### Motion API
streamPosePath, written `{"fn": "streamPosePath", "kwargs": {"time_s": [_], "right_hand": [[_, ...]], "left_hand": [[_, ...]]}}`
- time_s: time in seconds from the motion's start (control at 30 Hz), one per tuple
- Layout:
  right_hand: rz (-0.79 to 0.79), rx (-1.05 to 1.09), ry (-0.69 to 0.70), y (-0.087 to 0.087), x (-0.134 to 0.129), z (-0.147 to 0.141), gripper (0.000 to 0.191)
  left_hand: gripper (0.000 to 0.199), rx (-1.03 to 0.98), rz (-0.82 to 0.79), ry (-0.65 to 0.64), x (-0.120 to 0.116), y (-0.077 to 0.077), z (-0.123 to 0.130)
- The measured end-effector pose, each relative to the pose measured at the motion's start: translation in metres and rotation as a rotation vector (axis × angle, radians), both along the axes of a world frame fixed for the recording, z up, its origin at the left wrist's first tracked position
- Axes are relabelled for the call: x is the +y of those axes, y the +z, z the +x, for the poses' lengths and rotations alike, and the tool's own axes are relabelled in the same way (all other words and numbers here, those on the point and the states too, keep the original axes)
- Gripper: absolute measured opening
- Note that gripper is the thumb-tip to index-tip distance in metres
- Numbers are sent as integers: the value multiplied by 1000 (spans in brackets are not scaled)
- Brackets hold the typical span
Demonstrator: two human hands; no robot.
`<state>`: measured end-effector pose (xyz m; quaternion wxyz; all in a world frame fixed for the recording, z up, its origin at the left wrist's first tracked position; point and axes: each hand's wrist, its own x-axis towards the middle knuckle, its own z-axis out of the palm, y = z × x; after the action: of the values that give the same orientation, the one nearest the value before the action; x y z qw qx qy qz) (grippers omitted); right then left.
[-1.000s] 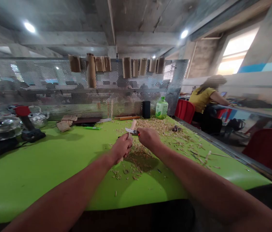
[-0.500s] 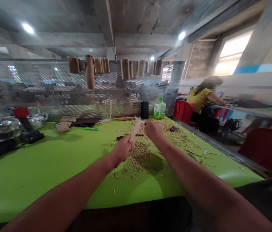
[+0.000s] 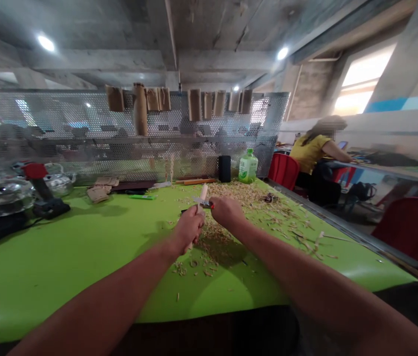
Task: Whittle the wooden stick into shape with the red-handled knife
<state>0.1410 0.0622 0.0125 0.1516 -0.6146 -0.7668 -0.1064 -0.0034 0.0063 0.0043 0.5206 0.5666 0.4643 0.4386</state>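
Head view: left hand (image 3: 189,230) closed around pale wooden stick (image 3: 202,195), bracing it upright; right hand (image 3: 227,211) grips small knife (image 3: 202,201), blade at wood; shavings (image 3: 227,190) strewn across green worktop (image 3: 64,262).

Two on the desk (image 3: 64,267) right now: left hand (image 3: 189,230), right hand (image 3: 227,211)! One knife (image 3: 202,202), one wooden stick (image 3: 202,194)! Up top, nine paper bags (image 3: 194,105); over there, one green bottle (image 3: 248,167), two red chairs (image 3: 284,170), one seated person (image 3: 308,153)!
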Motion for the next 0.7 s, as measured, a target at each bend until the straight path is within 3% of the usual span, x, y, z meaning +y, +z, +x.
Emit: {"fn": "streamPosePath", "kwargs": {"time_s": [0.27,0.53,0.7], "right_hand": [[7,-82,28,-5,-1,2,32],[24,-83,44,-6,4,1,33],[5,-16,-4,-1,13,16,35]], "left_hand": [[11,10,13,77,3,-2,3],[6,82,12,74,-1,3,3],[9,107,-27,39,-20,8,6]]}}
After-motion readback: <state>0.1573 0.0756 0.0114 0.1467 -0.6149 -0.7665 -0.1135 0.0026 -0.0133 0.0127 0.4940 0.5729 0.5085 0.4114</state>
